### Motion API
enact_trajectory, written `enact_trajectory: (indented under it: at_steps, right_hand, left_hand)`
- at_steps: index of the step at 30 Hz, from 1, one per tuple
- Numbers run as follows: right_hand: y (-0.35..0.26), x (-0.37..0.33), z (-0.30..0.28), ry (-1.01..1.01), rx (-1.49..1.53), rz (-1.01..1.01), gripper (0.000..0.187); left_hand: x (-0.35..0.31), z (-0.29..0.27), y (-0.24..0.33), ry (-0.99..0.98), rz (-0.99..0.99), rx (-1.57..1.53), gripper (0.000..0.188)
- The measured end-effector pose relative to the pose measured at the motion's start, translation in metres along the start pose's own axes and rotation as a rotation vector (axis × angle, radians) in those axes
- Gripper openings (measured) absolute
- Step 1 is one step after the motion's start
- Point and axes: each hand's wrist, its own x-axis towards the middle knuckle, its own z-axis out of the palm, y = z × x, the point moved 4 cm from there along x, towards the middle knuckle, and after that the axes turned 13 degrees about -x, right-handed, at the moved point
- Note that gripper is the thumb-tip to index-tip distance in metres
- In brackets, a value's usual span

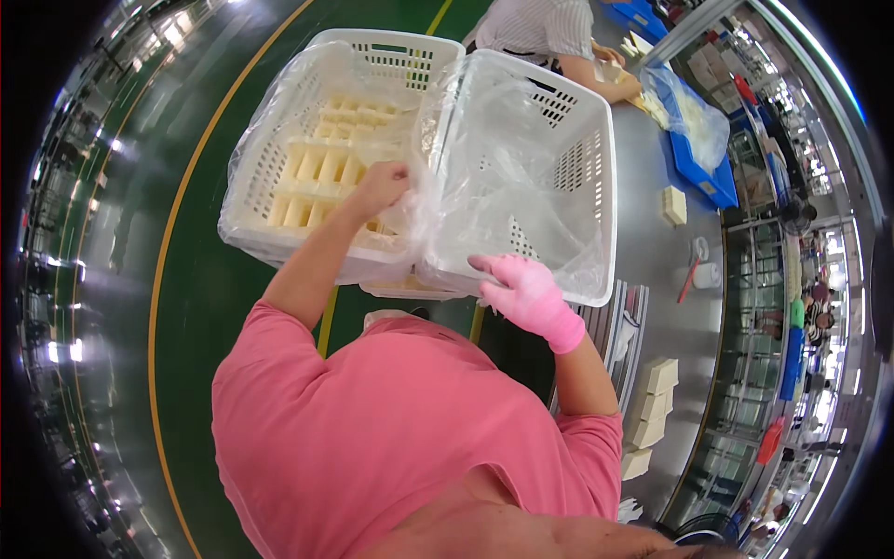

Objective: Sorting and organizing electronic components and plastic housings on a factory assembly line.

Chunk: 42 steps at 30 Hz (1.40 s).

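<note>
Two white perforated plastic baskets sit side by side ahead of me, each lined with a clear plastic bag. The left basket [270,177] is full of cream rectangular parts [321,168] stacked in rows. My bare left hand [380,186] reaches into it at its right side, fingers curled over the parts and the bag's edge; whether it grips anything is unclear. The right basket [596,158] holds only its crumpled liner [507,177]. My right hand [526,291], in a pink glove, rests at the near rim of this basket with a finger pointing left.
A grey workbench [666,270] runs along the right with cream blocks [655,405], a blue tray [698,163] and small tools. Another person [549,33] works at the far end. Green floor with yellow lines [186,279] lies to the left.
</note>
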Motion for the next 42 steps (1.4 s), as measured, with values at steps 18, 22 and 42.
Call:
enact_trajectory:
  at_steps: [18,22,42]
  right_hand:
    - [-0.015,0.113,0.023,0.214,0.524,0.376,0.039]
    - [0.012,0.203,0.067,0.052,0.652,0.417,0.037]
    - [0.086,0.245,0.031,-0.002,-0.683,0.811,0.048]
  left_hand:
    - [-0.032,0.105,0.01,-0.599,0.844,0.505,0.025]
    - [-0.014,0.009,0.034,-0.615,0.696,0.404,0.024]
    - [0.061,-0.24,0.035,0.332,0.421,0.967,0.042]
